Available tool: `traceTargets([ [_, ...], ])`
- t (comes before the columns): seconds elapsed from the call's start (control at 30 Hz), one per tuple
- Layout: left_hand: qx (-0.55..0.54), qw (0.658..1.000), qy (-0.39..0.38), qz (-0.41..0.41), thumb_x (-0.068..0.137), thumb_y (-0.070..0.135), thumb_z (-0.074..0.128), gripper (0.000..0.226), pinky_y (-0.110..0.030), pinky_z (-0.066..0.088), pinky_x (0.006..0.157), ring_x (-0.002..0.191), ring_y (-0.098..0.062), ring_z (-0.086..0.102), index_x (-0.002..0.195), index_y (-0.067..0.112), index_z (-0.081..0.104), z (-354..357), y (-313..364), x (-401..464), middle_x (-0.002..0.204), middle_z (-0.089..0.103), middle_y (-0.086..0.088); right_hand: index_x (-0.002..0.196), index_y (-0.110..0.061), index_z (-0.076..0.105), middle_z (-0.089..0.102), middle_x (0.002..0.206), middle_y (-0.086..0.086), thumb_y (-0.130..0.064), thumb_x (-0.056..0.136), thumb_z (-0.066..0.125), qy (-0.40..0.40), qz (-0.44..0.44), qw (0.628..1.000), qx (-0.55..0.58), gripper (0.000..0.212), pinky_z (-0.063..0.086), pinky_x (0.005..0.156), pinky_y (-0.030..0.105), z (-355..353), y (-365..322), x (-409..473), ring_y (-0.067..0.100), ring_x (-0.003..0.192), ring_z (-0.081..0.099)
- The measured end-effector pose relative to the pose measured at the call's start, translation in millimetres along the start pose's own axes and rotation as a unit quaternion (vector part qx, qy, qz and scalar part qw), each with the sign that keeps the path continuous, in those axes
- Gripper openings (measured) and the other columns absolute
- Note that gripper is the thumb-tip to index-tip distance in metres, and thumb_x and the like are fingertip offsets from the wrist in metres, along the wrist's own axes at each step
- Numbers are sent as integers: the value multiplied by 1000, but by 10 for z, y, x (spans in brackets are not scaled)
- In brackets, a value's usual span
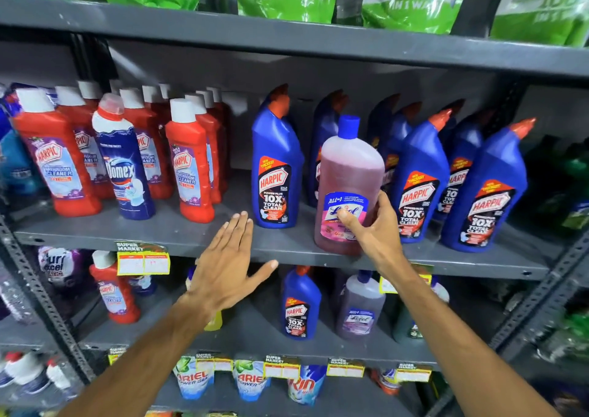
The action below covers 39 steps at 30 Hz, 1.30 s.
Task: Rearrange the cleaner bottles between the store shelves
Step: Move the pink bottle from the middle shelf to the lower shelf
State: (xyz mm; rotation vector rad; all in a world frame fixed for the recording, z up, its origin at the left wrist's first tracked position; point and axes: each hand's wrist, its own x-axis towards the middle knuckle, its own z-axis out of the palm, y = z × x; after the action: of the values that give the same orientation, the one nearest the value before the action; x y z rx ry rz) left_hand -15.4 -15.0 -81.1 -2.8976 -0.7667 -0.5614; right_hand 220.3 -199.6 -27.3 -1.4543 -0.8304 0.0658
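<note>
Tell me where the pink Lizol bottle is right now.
The pink Lizol bottle stands at the middle shelf's front edge, among blue Harpic bottles, held by the right hand.

Mid shelf [178,235]: open gap between red Harpic [190,161] and blue Harpic [276,165], left hand [228,267] at its front edge | right of gap: Lizol [349,187] at shelf lip, right hand [374,228] on it, blue rows [452,177] packed just behind | left: Domex [126,158], red rows block | headroom above caps free.
</note>
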Motion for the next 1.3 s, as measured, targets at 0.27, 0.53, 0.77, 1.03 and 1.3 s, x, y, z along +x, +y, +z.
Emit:
traceTargets([
  [0.27, -45, 989, 108, 93, 102, 68, 43, 100, -47, 13, 133, 164, -32, 7, 165, -1, 12, 400, 264, -703, 177, 6, -19, 114, -47, 58, 79, 112, -10, -43, 74, 90, 15, -9, 1000, 4, 51, 64, 85, 29, -166, -194, -840, 14, 102, 78],
  [0.53, -63, 994, -5, 90, 101, 70, 43, 102, -50, 22, 130, 164, -32, 9, 165, -3, 11, 1179, 250, -1133, 177, 4, -19, 114, -55, 55, 77, 112, -10, -41, 67, 92, 73, 34, 997, -4, 63, 64, 87, 37, -146, 326, -1507, 18, 103, 77],
  [0.77, -50, 988, -134, 66, 98, 75, 38, 106, -52, 26, 130, 164, -35, 10, 164, -5, 16, 1917, 96, -1203, 175, 5, -22, 113, -64, 48, 68, 111, -37, -28, 66, 93, 148, 110, 983, -13, 74, 55, 84, 12, 86, 1265, -2021, -8, 101, 70],
  [1.03, -52, 975, -209, 56, 91, 84, 17, 115, -46, 10, 134, 164, -32, -3, 164, -2, -2, 2793, -21, -923, 174, -11, -21, 107, -46, 45, 69, 112, -15, -37, 67, 91, 193, 194, 962, 1, 61, 60, 79, 18, 364, 2248, -2148, -1, 96, 72],
  [1.3, -73, 973, -218, 31, 91, 81, 18, 114, -44, 5, 134, 164, -33, 1, 164, -5, 7, 3278, -111, -730, 174, -4, -24, 120, -31, 47, 69, 112, -31, -15, 78, 90, 239, 176, 955, -22, 62, 60, 89, 22, 541, 2777, -1871, 7, 103, 72],
])
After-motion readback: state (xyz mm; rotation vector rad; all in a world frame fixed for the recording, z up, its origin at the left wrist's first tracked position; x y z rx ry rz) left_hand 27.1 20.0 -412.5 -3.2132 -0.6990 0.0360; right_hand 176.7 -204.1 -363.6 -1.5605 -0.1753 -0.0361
